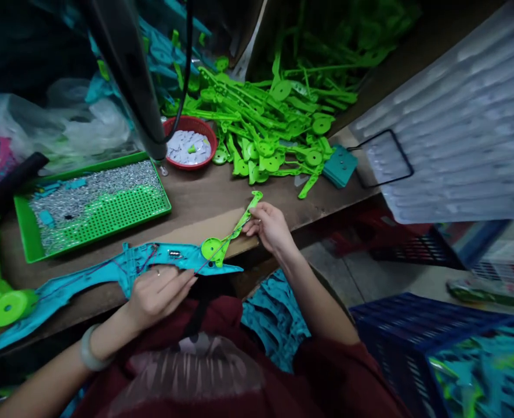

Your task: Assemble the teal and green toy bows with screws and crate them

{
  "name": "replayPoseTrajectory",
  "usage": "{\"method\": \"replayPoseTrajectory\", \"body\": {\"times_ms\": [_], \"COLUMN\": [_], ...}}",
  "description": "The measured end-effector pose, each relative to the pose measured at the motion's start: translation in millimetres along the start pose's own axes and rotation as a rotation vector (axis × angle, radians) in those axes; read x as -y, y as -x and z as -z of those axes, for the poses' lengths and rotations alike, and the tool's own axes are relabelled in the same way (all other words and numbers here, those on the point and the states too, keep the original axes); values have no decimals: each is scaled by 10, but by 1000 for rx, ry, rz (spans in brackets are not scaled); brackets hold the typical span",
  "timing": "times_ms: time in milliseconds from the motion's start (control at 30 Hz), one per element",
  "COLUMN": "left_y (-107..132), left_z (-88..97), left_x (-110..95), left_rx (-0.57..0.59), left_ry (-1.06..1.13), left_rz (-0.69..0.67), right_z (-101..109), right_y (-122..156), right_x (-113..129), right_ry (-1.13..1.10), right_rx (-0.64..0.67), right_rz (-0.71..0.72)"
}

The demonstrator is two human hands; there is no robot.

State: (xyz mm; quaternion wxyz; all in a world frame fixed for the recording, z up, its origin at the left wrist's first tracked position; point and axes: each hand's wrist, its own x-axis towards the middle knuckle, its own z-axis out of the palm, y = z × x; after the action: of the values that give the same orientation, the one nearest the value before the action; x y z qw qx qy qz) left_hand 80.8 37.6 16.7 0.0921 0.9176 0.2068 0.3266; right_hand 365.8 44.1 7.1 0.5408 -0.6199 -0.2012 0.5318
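My right hand (271, 227) pinches the narrow arm of a lime-green plastic part (213, 249), whose round disc end rests over the tip of a long turquoise plastic shell (87, 274). The shell lies along the bench's front edge, with a small metal coil (174, 254) and thin wires inside it. My left hand (163, 293) is closed in front of the shell, fingertips on a thin dark cord (209, 259) that runs up across the green disc to the green arm. A second green part with a disc (7, 307) sits at the shell's left end.
A green tray (126, 217) of small metal pieces and a red basket (211, 152) of flat pale pieces stand behind. Piled green parts (257, 116) lie beyond, near a teal block (340, 166). A dark post (129, 75) rises between. Blue crates (396, 331) stand right.
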Motion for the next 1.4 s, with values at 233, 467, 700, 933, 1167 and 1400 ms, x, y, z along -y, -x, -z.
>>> {"method": "replayPoseTrajectory", "body": {"times_ms": [233,467,700,933,1167,1400], "left_y": [39,-2,-67,-75,-77,-56], "left_z": [137,-44,-2,-53,-55,-44], "left_x": [-56,-164,-101,-46,-42,-34], "left_rx": [-26,-72,-13,49,66,98], "left_ry": [-1,14,-23,-32,-14,-13], "left_rz": [-8,75,96,-108,-140,-119], "right_z": [-295,-215,-164,-82,-1,34], "right_y": [-112,-238,9,238,179,153], "right_x": [33,108,108,19,-188,-237], "right_ry": [55,235,864,1199,1049,1049], "right_rx": [155,181,-14,633,539,555], "right_rz": [-53,-58,705,1103,1197,1244]}}
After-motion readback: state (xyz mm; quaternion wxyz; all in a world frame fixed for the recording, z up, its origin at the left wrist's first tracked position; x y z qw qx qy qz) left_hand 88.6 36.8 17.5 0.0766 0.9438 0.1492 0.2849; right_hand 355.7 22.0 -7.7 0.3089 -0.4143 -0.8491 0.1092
